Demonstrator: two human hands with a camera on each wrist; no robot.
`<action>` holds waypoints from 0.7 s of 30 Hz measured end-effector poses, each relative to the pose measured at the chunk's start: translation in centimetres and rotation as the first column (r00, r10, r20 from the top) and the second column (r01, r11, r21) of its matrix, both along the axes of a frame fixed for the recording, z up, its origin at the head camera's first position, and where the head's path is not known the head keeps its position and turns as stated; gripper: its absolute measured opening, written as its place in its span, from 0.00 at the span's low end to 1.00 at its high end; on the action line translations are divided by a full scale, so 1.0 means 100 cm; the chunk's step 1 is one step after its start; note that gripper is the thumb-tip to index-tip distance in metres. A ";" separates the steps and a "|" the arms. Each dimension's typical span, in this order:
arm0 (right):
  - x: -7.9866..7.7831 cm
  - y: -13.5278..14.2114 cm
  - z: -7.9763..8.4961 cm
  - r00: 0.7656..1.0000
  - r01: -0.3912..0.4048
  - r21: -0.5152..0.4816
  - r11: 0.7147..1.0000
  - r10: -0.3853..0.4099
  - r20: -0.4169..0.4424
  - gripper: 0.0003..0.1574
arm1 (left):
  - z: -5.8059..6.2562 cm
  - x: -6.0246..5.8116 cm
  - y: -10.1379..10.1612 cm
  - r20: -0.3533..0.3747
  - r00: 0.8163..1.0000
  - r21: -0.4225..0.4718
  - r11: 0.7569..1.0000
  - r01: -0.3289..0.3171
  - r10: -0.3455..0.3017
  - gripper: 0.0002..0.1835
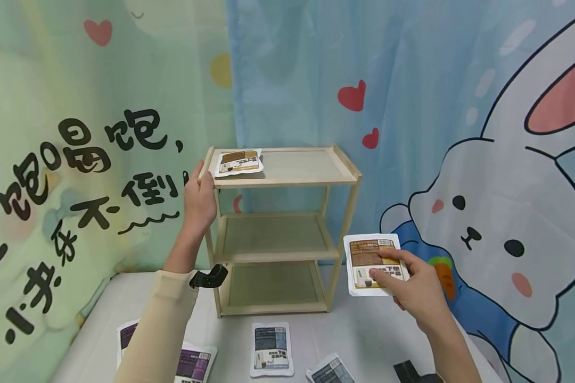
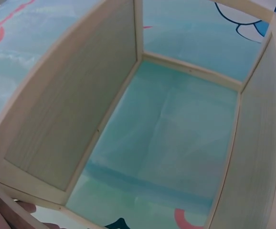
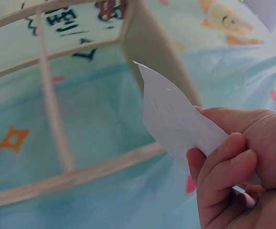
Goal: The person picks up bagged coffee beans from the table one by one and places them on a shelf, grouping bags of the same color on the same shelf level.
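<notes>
A three-tier wooden shelf [image 1: 297, 161] stands upright on the white table. My left hand [image 1: 201, 199] grips the left end of its top tier; in the left wrist view, fingertips [image 2: 27, 206] show below the frame's edge. On that tier's left side lies a flat white packet with a brown and yellow label [image 1: 239, 161]. Right of the shelf, my right hand [image 1: 414, 284] pinches a matching packet [image 1: 370, 260] between thumb and fingers, label towards the head camera. Its plain white back [image 3: 171, 114] shows in the right wrist view. This packet is held in the air, apart from the shelf.
In front of the shelf lie a blue-grey labelled packet [image 1: 271, 349] and a similar one [image 1: 333, 371] at the bottom edge. Purple-labelled packets [image 1: 195, 363] lie partly behind the left sleeve. A black object [image 1: 409, 372] sits near the right forearm. Printed curtains [image 1: 292, 80] hang behind.
</notes>
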State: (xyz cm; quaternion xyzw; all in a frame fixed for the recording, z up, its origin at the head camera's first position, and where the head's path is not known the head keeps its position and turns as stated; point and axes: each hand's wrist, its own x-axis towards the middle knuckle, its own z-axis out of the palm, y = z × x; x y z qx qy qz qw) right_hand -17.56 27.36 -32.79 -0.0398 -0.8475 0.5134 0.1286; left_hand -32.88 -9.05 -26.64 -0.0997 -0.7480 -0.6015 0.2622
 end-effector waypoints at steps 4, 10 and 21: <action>0.002 -0.005 0.022 0.997 -0.035 0.011 0.999 0.036 -0.069 0.36 | -0.001 0.001 0.001 0.011 1.000 0.003 1.000 0.010 -0.010 0.30; -0.007 -0.015 0.051 0.987 -0.081 0.022 0.997 0.083 -0.140 0.34 | -0.002 0.001 0.000 0.008 1.000 0.004 1.000 0.014 -0.014 0.30; -0.037 -0.032 0.093 0.970 -0.146 0.032 0.989 0.150 -0.192 0.33 | 0.001 0.004 0.000 -0.012 0.999 0.012 0.999 0.038 -0.038 0.30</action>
